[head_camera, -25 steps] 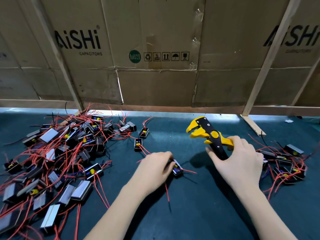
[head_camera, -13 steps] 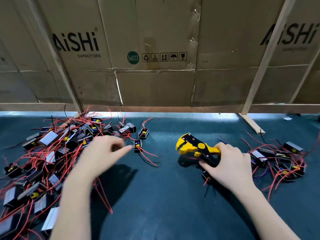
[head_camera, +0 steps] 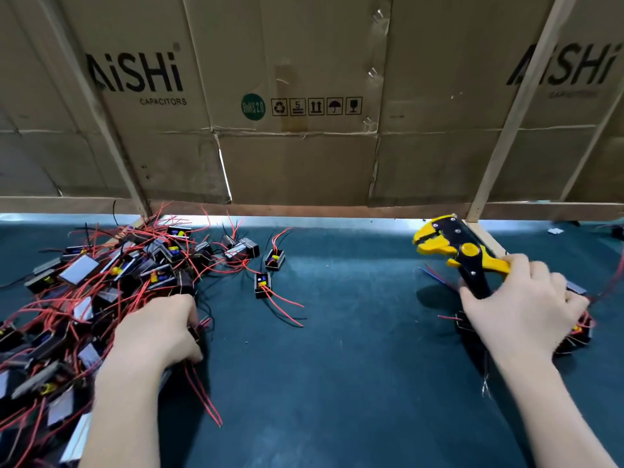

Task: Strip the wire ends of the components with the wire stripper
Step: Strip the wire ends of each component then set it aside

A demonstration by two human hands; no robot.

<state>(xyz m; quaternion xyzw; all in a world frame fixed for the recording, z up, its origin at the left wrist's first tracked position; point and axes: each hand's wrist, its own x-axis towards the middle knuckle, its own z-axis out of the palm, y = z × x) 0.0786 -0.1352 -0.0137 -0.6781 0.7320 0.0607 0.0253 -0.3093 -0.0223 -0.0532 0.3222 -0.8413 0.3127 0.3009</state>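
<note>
Teal counter [head_camera: 337,383]. Left hand [head_camera: 162,332] at 9 o'clock grips one component from tangled pile [head_camera: 101,282], uncountable. Right hand [head_camera: 526,309] at 3 holds one yellow-black wire stripper [head_camera: 452,248], head up. Two loose components [head_camera: 262,285] toward 12. Cardboard wall [head_camera: 304,157] beyond.

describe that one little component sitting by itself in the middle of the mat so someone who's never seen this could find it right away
Start at the big tangled pile of components on the left of the dark green mat, then look just past its right edge. The lone component is a small black box lying apart from the pile, with red wires trailing toward the right. A similar box sits just behind it.
</note>
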